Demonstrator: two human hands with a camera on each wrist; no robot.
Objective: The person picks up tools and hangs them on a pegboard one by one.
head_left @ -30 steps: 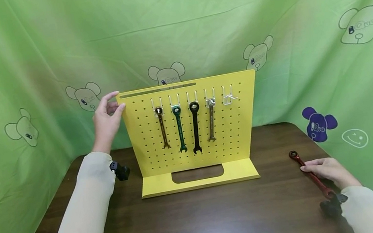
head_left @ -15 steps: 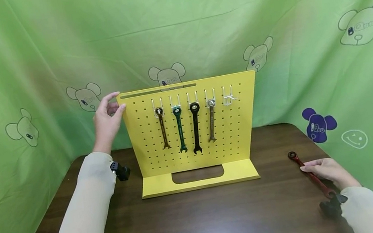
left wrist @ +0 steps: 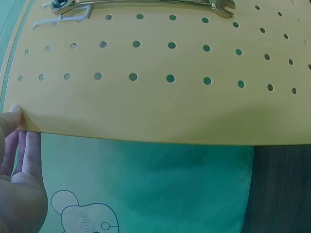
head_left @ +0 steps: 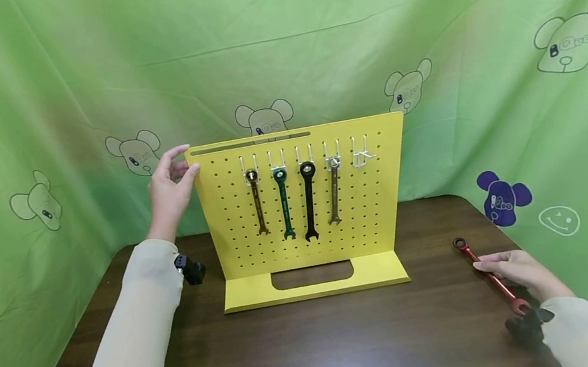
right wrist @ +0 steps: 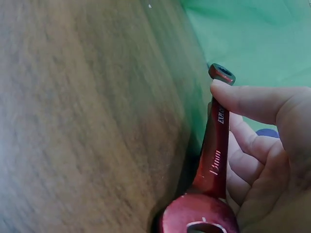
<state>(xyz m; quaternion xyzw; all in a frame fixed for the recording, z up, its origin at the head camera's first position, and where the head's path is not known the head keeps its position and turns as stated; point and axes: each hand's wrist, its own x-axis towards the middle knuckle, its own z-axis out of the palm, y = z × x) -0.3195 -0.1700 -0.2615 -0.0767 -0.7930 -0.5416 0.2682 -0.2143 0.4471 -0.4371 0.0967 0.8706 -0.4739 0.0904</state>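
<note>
My left hand [head_left: 169, 190] pinches the upper left corner of a yellow pegboard [head_left: 305, 252], thumb on the front and fingers behind. In the right wrist view, a red combination wrench [right wrist: 214, 155] marked 13mm is held between the thumb and curled fingers of my right hand [right wrist: 272, 141]. It lies low over the table's right side in the head view, its ring end pointing away. On the pegboard's hooks hang a bronze wrench [head_left: 258, 205], a green wrench [head_left: 285, 207], a black wrench [head_left: 310, 203] and a grey wrench [head_left: 335, 193]. The rightmost hook [head_left: 361, 157] bears nothing.
The pegboard stands on its flat base [head_left: 242, 294] on a dark wooden table [head_left: 299, 362]. Green printed cloth [head_left: 270, 33] hangs behind and along both sides. A small black camera [head_left: 190, 269] sits on my left wrist.
The red wrench has turned slightly in my right hand and catches more light. My left hand stays at the pegboard corner.
</note>
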